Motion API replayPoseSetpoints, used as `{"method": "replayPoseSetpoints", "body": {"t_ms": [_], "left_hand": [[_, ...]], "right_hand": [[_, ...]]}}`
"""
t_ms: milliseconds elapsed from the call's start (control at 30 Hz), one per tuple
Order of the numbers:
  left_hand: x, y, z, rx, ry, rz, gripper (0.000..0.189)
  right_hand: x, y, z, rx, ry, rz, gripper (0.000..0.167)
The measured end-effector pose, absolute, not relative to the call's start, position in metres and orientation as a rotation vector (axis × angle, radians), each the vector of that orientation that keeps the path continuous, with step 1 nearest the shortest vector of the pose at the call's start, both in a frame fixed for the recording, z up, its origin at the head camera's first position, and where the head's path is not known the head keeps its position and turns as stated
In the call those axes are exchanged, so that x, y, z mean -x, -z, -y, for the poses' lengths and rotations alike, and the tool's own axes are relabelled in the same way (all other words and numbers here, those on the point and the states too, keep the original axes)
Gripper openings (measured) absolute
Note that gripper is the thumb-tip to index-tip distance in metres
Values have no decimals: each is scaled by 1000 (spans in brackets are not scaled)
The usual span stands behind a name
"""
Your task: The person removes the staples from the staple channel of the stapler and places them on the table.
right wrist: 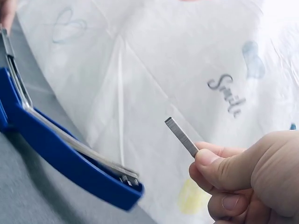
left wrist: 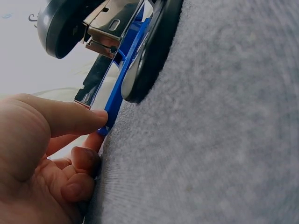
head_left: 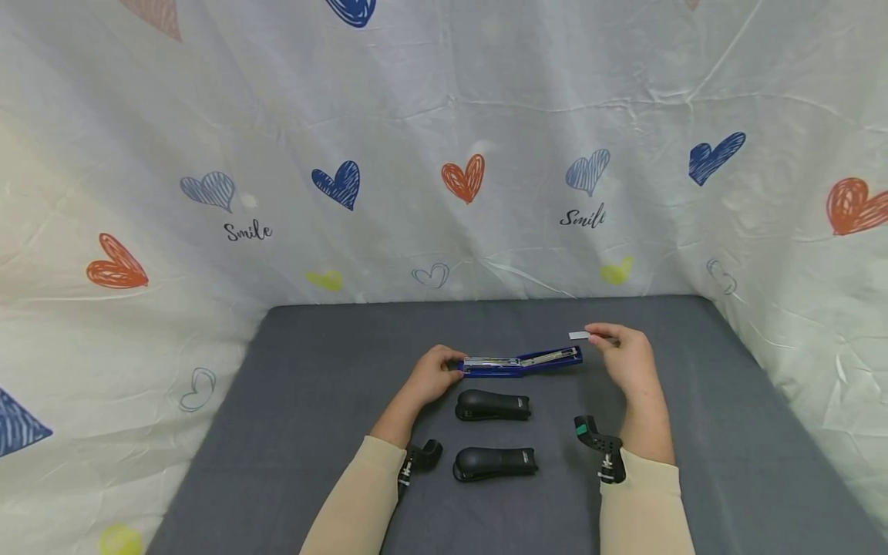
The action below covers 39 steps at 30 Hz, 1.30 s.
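A blue stapler lies opened out on the grey table, its metal magazine showing. My left hand pinches one end of its blue base between thumb and fingers, as the left wrist view shows up close. To the right of the stapler, my right hand holds up a strip of staples by one end, between thumb and index finger. The strip is in the air, apart from the stapler's raised blue cover.
Two black staplers, a nearer one and a farther one, lie between my forearms, in front of the blue stapler. A white curtain printed with hearts hangs behind the grey table.
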<state>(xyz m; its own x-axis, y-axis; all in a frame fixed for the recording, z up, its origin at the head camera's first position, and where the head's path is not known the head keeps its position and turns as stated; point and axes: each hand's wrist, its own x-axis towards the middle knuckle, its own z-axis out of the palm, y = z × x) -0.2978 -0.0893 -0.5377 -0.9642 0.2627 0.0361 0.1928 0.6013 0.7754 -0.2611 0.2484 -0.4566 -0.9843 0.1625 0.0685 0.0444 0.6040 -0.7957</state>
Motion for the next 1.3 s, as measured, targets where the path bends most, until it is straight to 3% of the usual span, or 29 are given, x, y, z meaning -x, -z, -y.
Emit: {"method": "replayPoseSetpoints", "body": {"t_ms": [533,967,1300], "left_hand": [[297,538,90,-376,-1340,-2726,27],[297,538,90,-373,-1352,-2728,26],[297,537,90,-367,-1362,-2721,25]], "right_hand": [[261,484,-282,382,-1357,2741,32],[266,516,-289,399,-1303,2833,27],[268,520,-285,451,-1232,2886,26]]}}
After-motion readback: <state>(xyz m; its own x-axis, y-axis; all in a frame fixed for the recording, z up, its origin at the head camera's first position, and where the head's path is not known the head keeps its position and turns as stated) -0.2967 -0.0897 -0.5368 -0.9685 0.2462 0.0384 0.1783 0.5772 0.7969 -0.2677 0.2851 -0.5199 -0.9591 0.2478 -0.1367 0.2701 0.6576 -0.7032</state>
